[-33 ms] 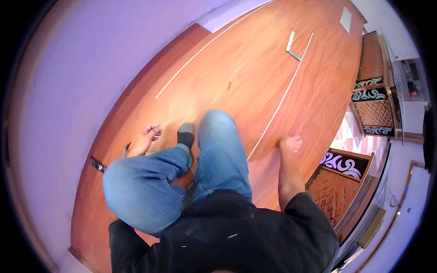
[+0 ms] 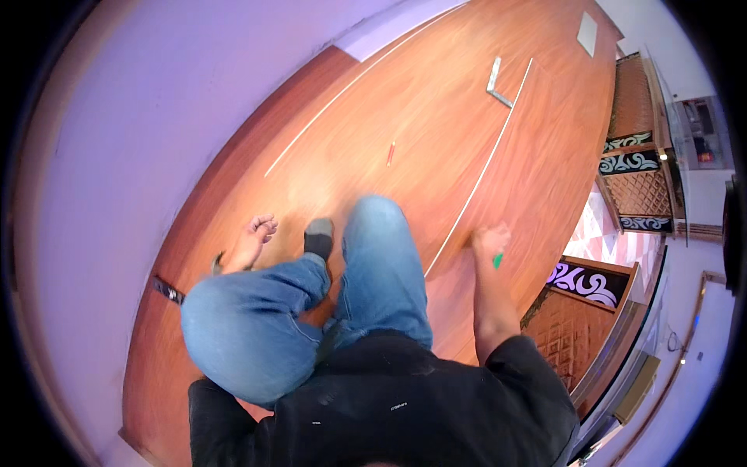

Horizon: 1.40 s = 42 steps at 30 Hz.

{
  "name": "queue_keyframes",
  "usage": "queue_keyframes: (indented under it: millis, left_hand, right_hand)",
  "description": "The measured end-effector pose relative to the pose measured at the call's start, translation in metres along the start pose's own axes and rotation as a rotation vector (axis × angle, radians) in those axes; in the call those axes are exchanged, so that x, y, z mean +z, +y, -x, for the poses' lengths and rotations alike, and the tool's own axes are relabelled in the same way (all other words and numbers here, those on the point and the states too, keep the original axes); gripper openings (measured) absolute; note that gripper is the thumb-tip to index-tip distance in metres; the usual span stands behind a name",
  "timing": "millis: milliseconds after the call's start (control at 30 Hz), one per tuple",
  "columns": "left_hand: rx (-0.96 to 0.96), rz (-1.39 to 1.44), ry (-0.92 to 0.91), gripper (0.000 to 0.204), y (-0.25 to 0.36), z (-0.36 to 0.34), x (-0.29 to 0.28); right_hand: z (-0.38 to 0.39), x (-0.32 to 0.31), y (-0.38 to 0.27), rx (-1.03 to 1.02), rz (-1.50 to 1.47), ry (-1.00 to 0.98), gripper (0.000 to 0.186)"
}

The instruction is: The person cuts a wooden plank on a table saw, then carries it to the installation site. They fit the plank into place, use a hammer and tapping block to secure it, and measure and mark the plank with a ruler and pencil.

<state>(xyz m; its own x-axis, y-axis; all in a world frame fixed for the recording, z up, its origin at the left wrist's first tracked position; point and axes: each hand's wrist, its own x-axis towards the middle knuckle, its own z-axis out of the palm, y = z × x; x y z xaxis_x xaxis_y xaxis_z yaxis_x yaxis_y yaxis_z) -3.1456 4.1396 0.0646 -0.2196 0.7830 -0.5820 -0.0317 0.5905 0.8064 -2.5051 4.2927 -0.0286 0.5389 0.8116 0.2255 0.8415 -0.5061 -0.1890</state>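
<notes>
Near the right of a long pale line on the wood-coloured sheet (image 2: 436,148), my right hand (image 2: 490,240) is closed low over the surface. A small green end of an object (image 2: 498,261) shows at its wrist side; the rest is hidden in the hand. My left hand (image 2: 261,229) hovers beyond my bent left knee, fingers loosely curled but apart, with nothing visible in them. A thin white straight line or strip (image 2: 482,173) runs away from my right hand's side. Against its far part rests a metal carpenter's square (image 2: 494,80). A reddish pencil (image 2: 391,153) lies midway on the sheet.
A lilac wall (image 2: 117,156) stands along the left, with a dark narrow object (image 2: 167,290) near its foot. Another white line (image 2: 334,97) runs along the sheet's left side. A white rectangle (image 2: 587,33) lies far off. Carved wooden furniture panels (image 2: 580,327) border the right.
My right hand has shifted slightly left and turned, and a green end now shows at it. My left hand stays nearly as it was. The whole view has moved a little.
</notes>
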Motion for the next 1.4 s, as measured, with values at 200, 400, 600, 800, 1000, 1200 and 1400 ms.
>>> queue_keyframes:
  millis: [200, 400, 600, 800, 1000, 1200, 1400]
  left_hand:
    - [-0.368, 0.657, 0.192, 0.037, -0.058, -0.117, 0.054]
    - [-0.391, 0.849, 0.251, 0.031, -0.064, -0.152, 0.033]
    - [-0.176, 0.854, 0.111, 0.054, 0.030, -0.153, 0.065]
    - [-0.191, 1.030, 0.108, 0.066, 0.102, -0.250, 0.066]
    - [-0.144, 0.918, 0.056, 0.068, 0.160, -0.359, 0.133]
    - [-0.106, -0.164, -0.400, 0.052, 0.140, -0.403, 0.080]
    - [0.266, -0.825, -0.338, 0.036, 0.127, -0.317, 0.075]
  right_hand:
    - [0.015, 0.016, -0.223, -0.588, -0.259, -0.587, 0.038]
    - [0.059, 0.062, -0.333, -0.506, -0.224, -0.470, 0.039]
    - [0.026, 0.068, -0.313, -0.173, -0.295, -0.844, 0.020]
    - [0.004, 0.014, -0.159, -0.582, -0.420, -0.242, 0.018]
    - [0.077, -0.036, 0.088, 0.467, 0.063, -0.315, 0.055]
    - [0.116, -0.023, 0.162, 0.690, 0.266, -0.491, 0.074]
    - [0.064, 0.024, 0.135, 0.680, 0.088, -0.407, 0.062]
